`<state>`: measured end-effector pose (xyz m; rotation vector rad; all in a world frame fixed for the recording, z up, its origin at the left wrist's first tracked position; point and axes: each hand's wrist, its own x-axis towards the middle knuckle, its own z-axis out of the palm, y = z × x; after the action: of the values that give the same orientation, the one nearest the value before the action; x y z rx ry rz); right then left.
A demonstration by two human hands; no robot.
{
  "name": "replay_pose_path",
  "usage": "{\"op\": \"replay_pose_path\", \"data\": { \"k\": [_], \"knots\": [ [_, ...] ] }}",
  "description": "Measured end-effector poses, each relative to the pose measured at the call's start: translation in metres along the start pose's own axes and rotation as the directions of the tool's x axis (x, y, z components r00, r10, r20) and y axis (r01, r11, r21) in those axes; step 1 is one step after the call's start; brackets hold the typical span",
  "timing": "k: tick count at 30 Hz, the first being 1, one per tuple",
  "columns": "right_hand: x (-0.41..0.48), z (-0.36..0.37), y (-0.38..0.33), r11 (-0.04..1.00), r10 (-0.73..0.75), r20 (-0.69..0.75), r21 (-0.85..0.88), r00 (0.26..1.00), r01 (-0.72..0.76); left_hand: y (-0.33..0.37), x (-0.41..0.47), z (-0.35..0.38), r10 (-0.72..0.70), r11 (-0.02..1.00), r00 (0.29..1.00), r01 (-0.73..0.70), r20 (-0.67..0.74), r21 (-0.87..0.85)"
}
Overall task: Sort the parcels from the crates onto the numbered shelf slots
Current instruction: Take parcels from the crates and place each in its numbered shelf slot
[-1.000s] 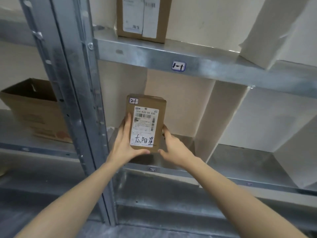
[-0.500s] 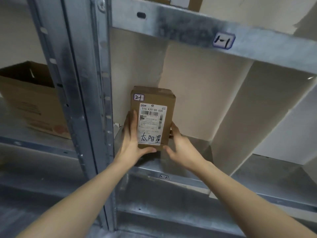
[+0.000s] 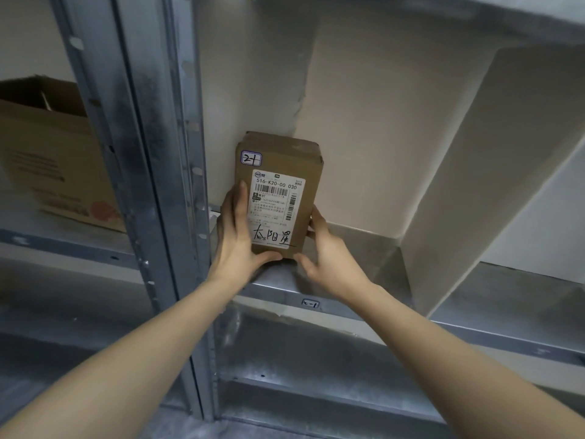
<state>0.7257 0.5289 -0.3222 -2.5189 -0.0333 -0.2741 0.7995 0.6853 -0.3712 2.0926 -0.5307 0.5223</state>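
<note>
A small brown cardboard parcel (image 3: 278, 172) with a white shipping label and a "2-1" sticker stands upright in the leftmost slot of the metal shelf (image 3: 354, 245). My left hand (image 3: 235, 236) grips its left side, thumb under the bottom edge. My right hand (image 3: 326, 258) holds the lower right side, with its thumb near the bottom corner. A small tag reading "2-1" (image 3: 310, 304) is stuck on the shelf's front lip just below the parcel.
A white divider panel (image 3: 468, 172) bounds the slot on the right, and a steel upright (image 3: 148, 153) stands on the left. An open brown carton (image 3: 53, 153) sits on the neighbouring shelf at far left. Another shelf level (image 3: 316, 356) lies below.
The view has moved closer and dropped, so the upper shelf with its "1-1" tag has left the frame. Both hands keep the parcel upright and have pushed it a little deeper into the slot.
</note>
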Motion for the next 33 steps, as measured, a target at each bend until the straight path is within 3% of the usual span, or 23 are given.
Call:
{"op": "replay_pose_path", "data": {
  "k": [13,20,24,26,29,33],
  "knots": [
    [-0.002,-0.002,-0.008,0.990,0.025,0.029,-0.142,0.999,-0.020,0.009,-0.012,-0.008,-0.080,0.997,0.997,0.080,0.022,-0.007],
    [-0.014,-0.036,-0.029,0.970,0.022,-0.020,-0.242,1.000,-0.026,0.045,-0.017,-0.044,-0.166,0.981,0.974,0.179,0.151,-0.079],
    [-0.024,-0.074,-0.055,0.939,-0.040,-0.022,-0.343,0.999,0.029,0.069,-0.010,-0.074,-0.120,0.992,0.949,0.123,0.292,0.006],
    [-0.031,-0.096,-0.071,0.913,-0.061,0.004,-0.404,0.998,0.057,0.089,0.001,-0.094,-0.130,0.990,0.879,0.086,0.458,0.115],
    [-0.044,-0.130,-0.093,0.856,-0.037,0.080,-0.512,0.996,0.073,0.122,0.020,-0.122,-0.224,0.917,0.677,-0.097,0.701,0.387],
    [-0.065,-0.181,-0.112,0.821,0.023,0.103,-0.569,0.994,0.040,0.175,0.047,-0.153,-0.309,0.838,0.532,-0.239,0.788,0.491]
  ]
}}
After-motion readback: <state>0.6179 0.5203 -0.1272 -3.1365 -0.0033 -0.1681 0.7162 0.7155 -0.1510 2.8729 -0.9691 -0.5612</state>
